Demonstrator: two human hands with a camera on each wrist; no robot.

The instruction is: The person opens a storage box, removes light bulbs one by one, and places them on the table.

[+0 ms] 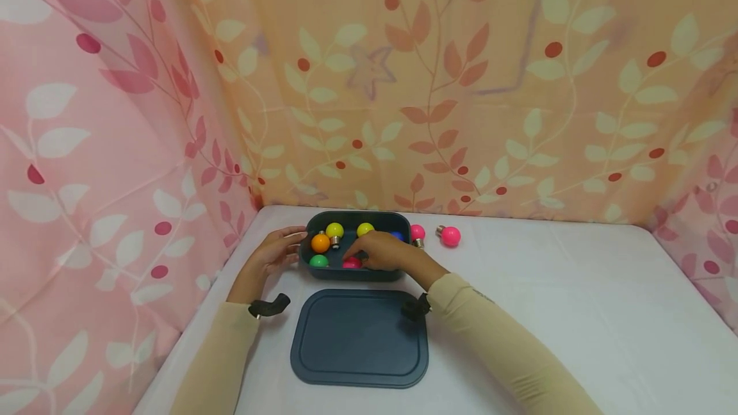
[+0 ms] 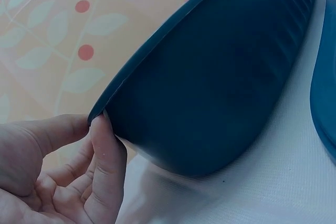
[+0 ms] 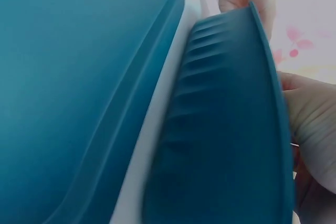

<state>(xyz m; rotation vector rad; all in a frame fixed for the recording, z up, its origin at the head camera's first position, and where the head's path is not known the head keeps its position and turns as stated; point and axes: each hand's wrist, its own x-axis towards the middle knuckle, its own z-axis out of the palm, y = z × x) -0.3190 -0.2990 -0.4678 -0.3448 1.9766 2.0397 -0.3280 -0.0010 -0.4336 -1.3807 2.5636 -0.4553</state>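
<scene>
In the head view, a dark blue-grey oblong box [image 1: 346, 274] holds several coloured light bulbs. My left hand [image 1: 281, 248] is at its left end; in the left wrist view, the thumb and a finger pinch the box's rim [image 2: 152, 40]. My right hand [image 1: 383, 252] reaches over the right side into the box, finger and thumb around a pink bulb [image 1: 352, 263] near the front wall. Also inside are an orange bulb [image 1: 320, 243], a green bulb [image 1: 319, 262], yellow bulbs [image 1: 334, 230] and a partly covered blue bulb [image 1: 397, 235]. The box wall hides the right fingertips in the right wrist view.
A flat lid [image 1: 360, 338] of the same colour lies on the white table [image 1: 553, 300] in front of the box. Two pink bulbs lie right of it, a nearer bulb [image 1: 418, 233] close by the wall and another bulb [image 1: 451, 236] farther right. Patterned curtains [image 1: 432, 82] surround the table.
</scene>
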